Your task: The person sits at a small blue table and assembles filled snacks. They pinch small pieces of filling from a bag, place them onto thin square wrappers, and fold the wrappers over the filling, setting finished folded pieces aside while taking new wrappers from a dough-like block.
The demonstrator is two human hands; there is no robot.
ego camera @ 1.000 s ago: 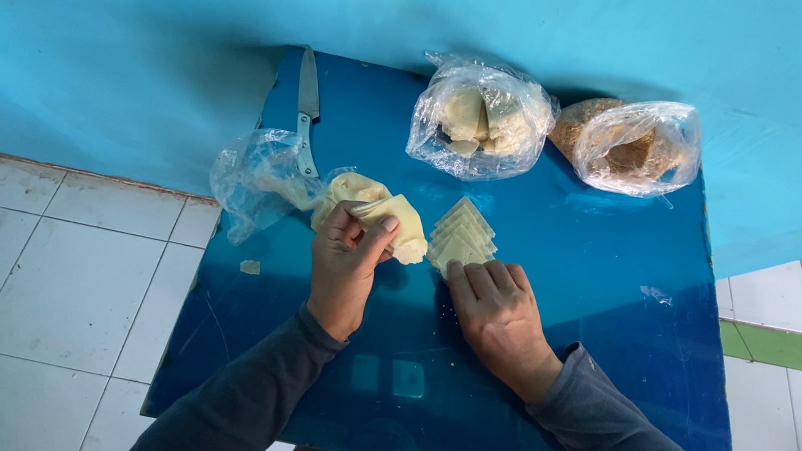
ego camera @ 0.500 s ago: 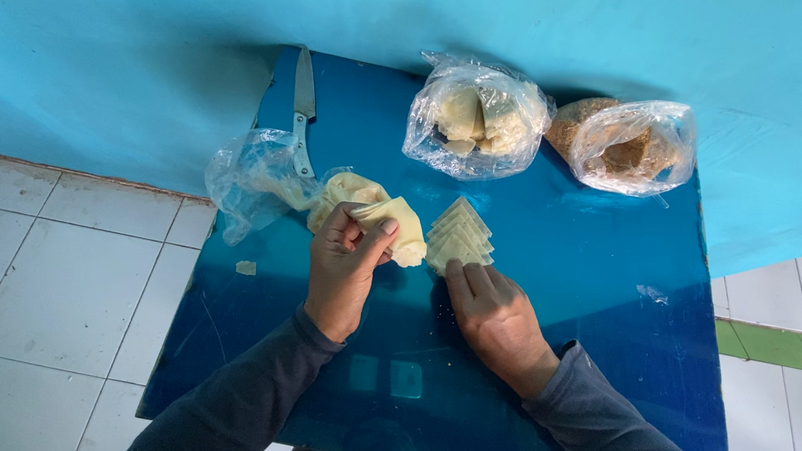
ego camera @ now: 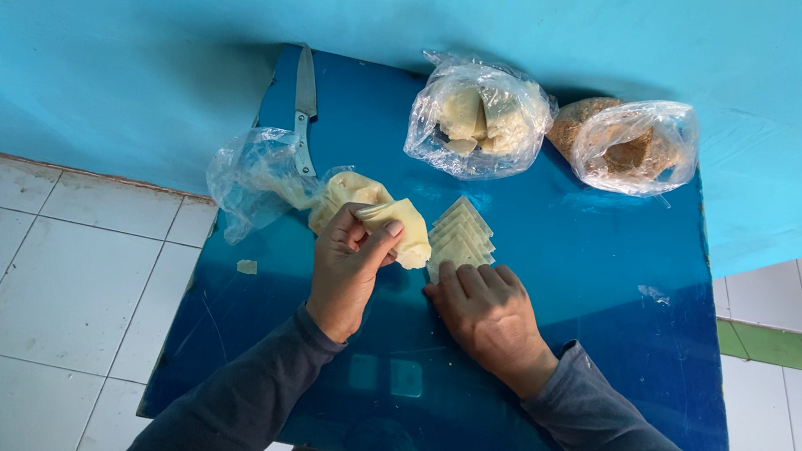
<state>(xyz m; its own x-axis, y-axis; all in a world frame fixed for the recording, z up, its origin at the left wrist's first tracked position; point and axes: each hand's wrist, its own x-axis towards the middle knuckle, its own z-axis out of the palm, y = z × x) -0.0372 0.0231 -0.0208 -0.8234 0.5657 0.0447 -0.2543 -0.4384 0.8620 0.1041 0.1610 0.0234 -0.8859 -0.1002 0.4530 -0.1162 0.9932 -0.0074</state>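
Left hand (ego camera: 348, 268) fingers pinch a pale folded sheet (ego camera: 399, 227) above the blue desk (ego camera: 573, 306); right hand (ego camera: 488, 316), fingers together, presses flat beside the fanned stack (ego camera: 461, 236). Several sheets laid; more wait in the bag (ego camera: 261, 176).

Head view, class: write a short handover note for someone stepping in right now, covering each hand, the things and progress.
Left hand: holds a stack of pale wrapper sheets, lifted above the blue table.
Right hand: flat on the table, fingertips at the fanned row of sheets.
Nearby: empty clear bag, knife, two filled bags at the back.
Done: several sheets laid out.
Left: the stack in hand.
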